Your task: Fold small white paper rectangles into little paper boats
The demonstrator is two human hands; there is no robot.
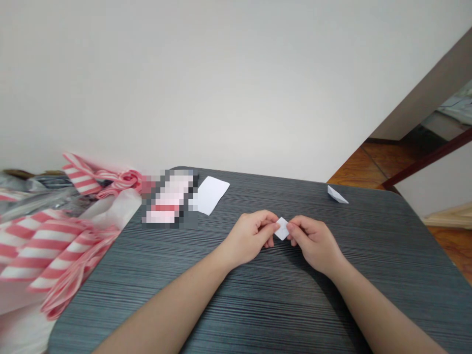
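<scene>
my two hands pinch a small, white, diamond-shaped piece of folded paper [282, 229], which sits directly between them over the dark, streaked bench [236, 314]. my left hand [254, 237] grips its left corner between thumb and fingers, my right hand [314, 242] its right corner, so neither is nearer. one free corner points away from me, the other toward me; fingertips cover the sides, so i can't tell the longer axis. a flat, white, rectangular paper [211, 195] lies beyond my left hand.

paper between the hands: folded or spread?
Folded: the paper is a small diamond with faint crease lines, pinched between left hand and right hand.
</scene>
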